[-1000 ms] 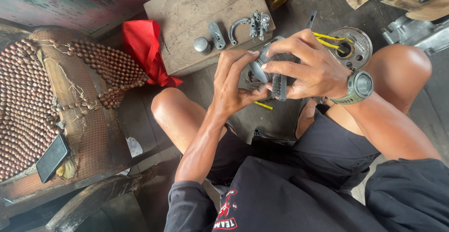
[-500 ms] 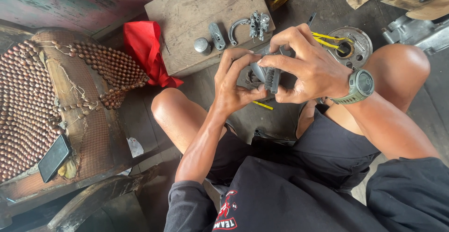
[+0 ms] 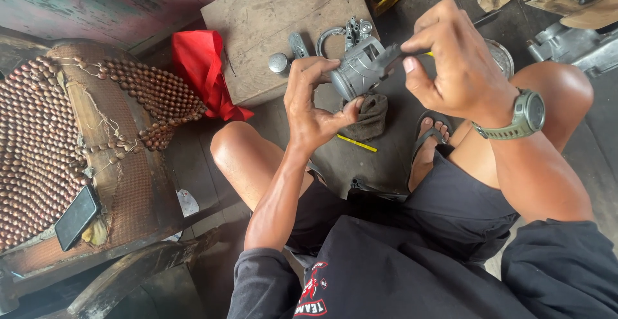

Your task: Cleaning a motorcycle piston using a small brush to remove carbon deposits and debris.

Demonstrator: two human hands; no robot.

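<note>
My left hand [image 3: 314,103] grips a grey metal cylindrical part [image 3: 362,69], fingers and thumb wrapped round its open end. My right hand [image 3: 450,61], with a green watch on the wrist, pinches a dark tool with a yellow handle [image 3: 404,53] against the other end of the part. Both hands are raised over my knees. A dark rag [image 3: 369,117] lies on the floor just beneath them.
A wooden board [image 3: 277,16] ahead carries small metal parts [image 3: 351,30] and a round metal knob [image 3: 278,63]. A red cloth [image 3: 203,68] lies left of it. A beaded seat [image 3: 51,139] with a phone [image 3: 76,216] stands at left. A yellow pencil [image 3: 355,142] lies on the floor.
My hands have opened out from a tight cluster: the right hand lifted off the part and now holds the tool at its end. The rag now shows below.
</note>
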